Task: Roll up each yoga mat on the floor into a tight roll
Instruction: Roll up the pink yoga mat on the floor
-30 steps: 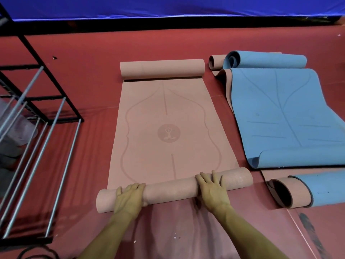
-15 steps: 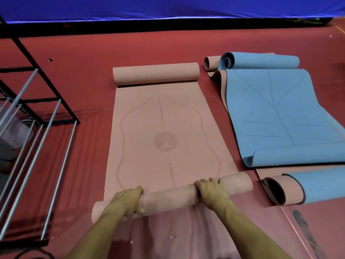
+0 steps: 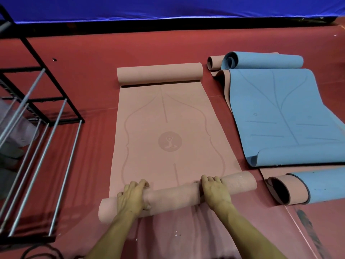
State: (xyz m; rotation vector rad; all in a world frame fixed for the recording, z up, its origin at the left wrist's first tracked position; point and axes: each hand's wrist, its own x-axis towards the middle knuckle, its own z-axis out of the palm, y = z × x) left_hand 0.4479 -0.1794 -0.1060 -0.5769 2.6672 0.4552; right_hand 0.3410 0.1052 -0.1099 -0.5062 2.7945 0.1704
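Red floor [image 3: 89,75] everywhere, some kind of smooth matting with faint seams, and it runs back to a dark strip under a big blue tarp [image 3: 168,6] along the far wall. From my head cam, the pink yoga mat [image 3: 168,118] lies flat in the middle, running away from me, with a round figure logo [image 3: 169,141] printed at its center. Its far end is curled into a small roll [image 3: 159,73], and the near end is the thicker roll [image 3: 177,195] I'm working on, lying a bit slanted. My left hand [image 3: 131,199] is wrapped over the roll near its left end, fingers curled around the front, and my right hand [image 3: 214,191] grips it further right the same way. Off to my right there's a blue mat [image 3: 285,116] mostly spread out with a pink underside, both ends curling up, and just below it another blue and pink mat [image 3: 306,187] loosely rolled, open end facing me. On my left stands a black metal rack [image 3: 37,116] with silver bars.
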